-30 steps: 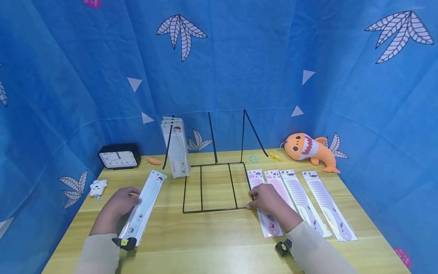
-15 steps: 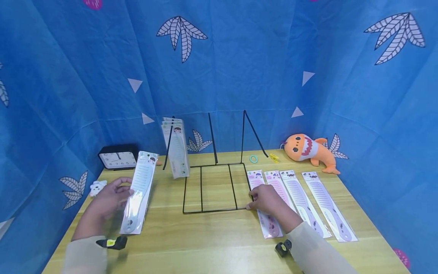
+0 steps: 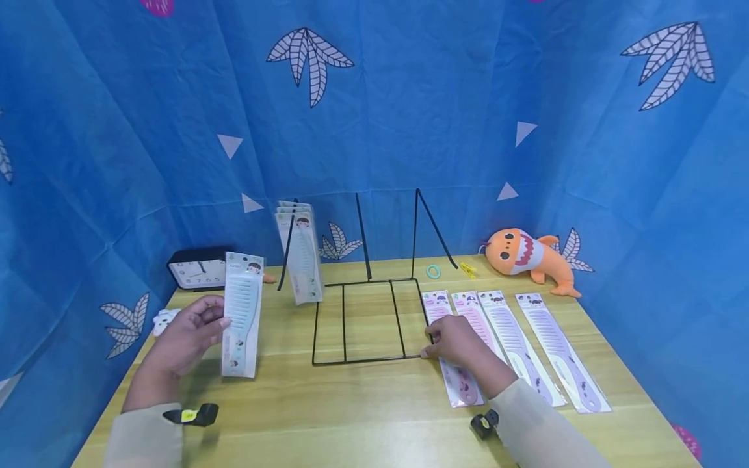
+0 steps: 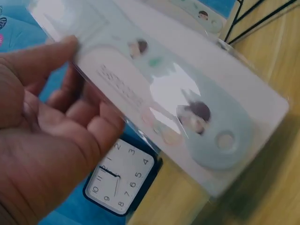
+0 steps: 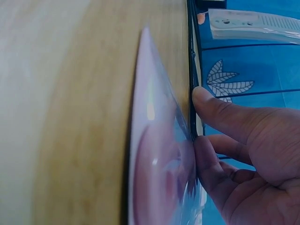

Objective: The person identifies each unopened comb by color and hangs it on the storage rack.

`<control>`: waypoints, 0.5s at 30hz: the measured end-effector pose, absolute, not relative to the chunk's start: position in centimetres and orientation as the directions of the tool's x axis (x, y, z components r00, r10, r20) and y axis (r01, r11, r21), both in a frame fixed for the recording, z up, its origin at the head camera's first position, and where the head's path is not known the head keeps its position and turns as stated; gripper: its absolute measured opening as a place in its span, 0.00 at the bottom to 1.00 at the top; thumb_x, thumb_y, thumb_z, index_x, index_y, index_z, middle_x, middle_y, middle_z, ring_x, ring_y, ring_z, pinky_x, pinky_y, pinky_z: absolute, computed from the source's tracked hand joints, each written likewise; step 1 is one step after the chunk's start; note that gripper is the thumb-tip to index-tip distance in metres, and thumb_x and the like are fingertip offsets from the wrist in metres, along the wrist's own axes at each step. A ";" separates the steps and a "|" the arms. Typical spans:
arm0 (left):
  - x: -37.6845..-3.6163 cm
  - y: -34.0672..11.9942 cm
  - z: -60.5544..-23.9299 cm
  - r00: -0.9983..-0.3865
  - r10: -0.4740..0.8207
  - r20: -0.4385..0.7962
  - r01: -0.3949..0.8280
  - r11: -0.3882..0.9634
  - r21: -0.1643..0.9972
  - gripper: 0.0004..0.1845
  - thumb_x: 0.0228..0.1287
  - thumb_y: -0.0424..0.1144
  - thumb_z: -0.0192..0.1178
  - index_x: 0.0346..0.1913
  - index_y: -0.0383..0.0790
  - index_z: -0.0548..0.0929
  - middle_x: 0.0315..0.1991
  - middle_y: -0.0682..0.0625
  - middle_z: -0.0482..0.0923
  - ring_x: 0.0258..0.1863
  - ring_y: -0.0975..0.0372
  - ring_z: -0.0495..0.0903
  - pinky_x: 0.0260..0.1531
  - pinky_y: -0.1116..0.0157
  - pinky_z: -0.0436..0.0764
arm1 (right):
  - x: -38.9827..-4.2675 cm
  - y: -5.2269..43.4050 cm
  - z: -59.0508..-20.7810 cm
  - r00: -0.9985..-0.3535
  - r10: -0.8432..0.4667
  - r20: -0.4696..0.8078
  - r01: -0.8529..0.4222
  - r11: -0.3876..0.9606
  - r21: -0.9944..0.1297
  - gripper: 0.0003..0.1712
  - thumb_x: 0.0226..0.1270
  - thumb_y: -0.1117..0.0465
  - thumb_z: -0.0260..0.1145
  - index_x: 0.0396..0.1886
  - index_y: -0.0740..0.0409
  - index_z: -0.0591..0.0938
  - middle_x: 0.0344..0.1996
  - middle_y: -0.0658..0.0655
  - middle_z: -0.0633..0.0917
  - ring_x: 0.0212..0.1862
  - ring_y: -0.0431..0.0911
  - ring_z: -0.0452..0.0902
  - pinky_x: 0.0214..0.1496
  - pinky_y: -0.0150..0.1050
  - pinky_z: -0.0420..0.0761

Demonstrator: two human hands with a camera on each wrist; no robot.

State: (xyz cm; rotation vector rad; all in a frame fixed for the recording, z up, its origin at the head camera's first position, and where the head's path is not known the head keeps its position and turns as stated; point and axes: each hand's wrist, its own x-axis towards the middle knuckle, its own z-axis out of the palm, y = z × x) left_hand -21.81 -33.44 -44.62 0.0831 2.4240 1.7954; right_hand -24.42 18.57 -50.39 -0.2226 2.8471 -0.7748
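Above the table's (image 3: 363, 416) left side, being held upright: pale-blue packaged comb (image 3: 242, 315), pinched between thumb and fingers of left hand (image 3: 187, 337), near black clock (image 3: 196, 272). Resting at wire rack's (image 3: 365, 320) front right corner, touching pink packaged comb (image 3: 462, 383): right hand (image 3: 456, 341), fingers loosely bent, gripping nothing.

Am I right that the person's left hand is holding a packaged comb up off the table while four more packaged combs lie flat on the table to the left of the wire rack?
Not quite: the four packaged combs lie to the right of the wire rack, as the head view shows. The left hand does hold a packaged comb up off the table.
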 end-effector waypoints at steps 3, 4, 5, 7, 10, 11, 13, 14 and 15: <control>-21.4 -33.4 -44.5 -0.966 0.240 0.090 0.121 0.120 0.985 0.13 0.85 0.28 0.54 0.61 0.46 0.79 0.51 0.58 0.82 0.49 0.65 0.79 0.45 0.72 0.83 | -24.5 18.5 -50.4 -0.971 -0.195 -0.136 -0.099 0.851 -0.515 0.13 0.57 0.54 0.87 0.33 0.51 0.89 0.28 0.51 0.79 0.34 0.45 0.73 0.35 0.37 0.72; -21.2 -33.4 -44.4 -0.948 0.284 0.143 0.166 0.056 0.985 0.14 0.84 0.25 0.52 0.59 0.45 0.80 0.50 0.58 0.84 0.48 0.66 0.80 0.45 0.72 0.83 | -24.5 18.5 -50.4 -0.971 -0.197 -0.135 -0.100 0.851 -0.516 0.14 0.58 0.54 0.87 0.30 0.50 0.87 0.26 0.51 0.78 0.33 0.45 0.72 0.34 0.37 0.71; -21.2 -33.3 -44.3 -0.927 0.325 0.186 0.198 0.003 0.980 0.16 0.83 0.22 0.51 0.58 0.45 0.81 0.50 0.58 0.85 0.48 0.66 0.81 0.46 0.72 0.83 | -24.5 18.6 -50.4 -0.971 -0.198 -0.134 -0.103 0.851 -0.516 0.14 0.57 0.54 0.87 0.30 0.49 0.87 0.26 0.51 0.78 0.33 0.45 0.72 0.34 0.36 0.71; -21.1 -33.1 -43.9 -0.891 0.384 0.243 0.247 -0.040 0.968 0.18 0.82 0.19 0.48 0.57 0.43 0.83 0.53 0.58 0.88 0.50 0.66 0.83 0.50 0.72 0.84 | -24.6 18.6 -50.4 -0.971 -0.200 -0.132 -0.106 0.851 -0.514 0.15 0.57 0.54 0.87 0.28 0.49 0.86 0.25 0.51 0.77 0.33 0.45 0.72 0.33 0.36 0.70; -21.0 -32.7 -43.4 -0.862 0.433 0.266 0.271 -0.051 0.961 0.20 0.81 0.17 0.48 0.56 0.42 0.84 0.55 0.57 0.89 0.52 0.66 0.85 0.54 0.71 0.84 | -24.5 18.6 -50.4 -0.970 -0.204 -0.129 -0.111 0.853 -0.510 0.18 0.57 0.54 0.87 0.25 0.49 0.83 0.24 0.50 0.75 0.31 0.44 0.71 0.32 0.35 0.69; -20.9 -32.6 -43.2 -0.854 0.446 0.268 0.274 -0.052 0.960 0.21 0.81 0.17 0.48 0.56 0.42 0.84 0.55 0.57 0.89 0.53 0.66 0.85 0.55 0.70 0.85 | -24.5 18.6 -50.4 -0.970 -0.206 -0.128 -0.114 0.853 -0.509 0.20 0.58 0.54 0.87 0.23 0.50 0.81 0.23 0.49 0.74 0.31 0.44 0.70 0.32 0.35 0.68; -20.8 -32.4 -42.8 -0.848 0.462 0.259 0.266 -0.052 0.963 0.21 0.80 0.17 0.48 0.56 0.43 0.85 0.56 0.58 0.89 0.54 0.66 0.85 0.55 0.71 0.85 | -24.5 18.6 -50.4 -0.969 -0.210 -0.128 -0.118 0.854 -0.507 0.21 0.58 0.54 0.87 0.22 0.50 0.80 0.23 0.49 0.73 0.31 0.44 0.70 0.31 0.35 0.67; -20.8 -32.3 -42.7 -0.848 0.465 0.255 0.262 -0.051 0.964 0.21 0.80 0.17 0.48 0.55 0.43 0.86 0.56 0.58 0.89 0.55 0.67 0.85 0.55 0.71 0.85 | -24.4 18.5 -50.4 -0.969 -0.211 -0.130 -0.118 0.854 -0.507 0.22 0.58 0.54 0.87 0.21 0.51 0.79 0.22 0.49 0.73 0.31 0.44 0.70 0.31 0.35 0.67; -20.7 -32.2 -42.6 -0.847 0.469 0.250 0.258 -0.048 0.965 0.22 0.80 0.17 0.49 0.55 0.44 0.86 0.56 0.59 0.89 0.54 0.67 0.86 0.55 0.71 0.85 | -24.4 18.5 -50.4 -0.969 -0.212 -0.130 -0.118 0.854 -0.507 0.22 0.58 0.53 0.87 0.21 0.51 0.79 0.22 0.49 0.72 0.31 0.44 0.70 0.31 0.35 0.67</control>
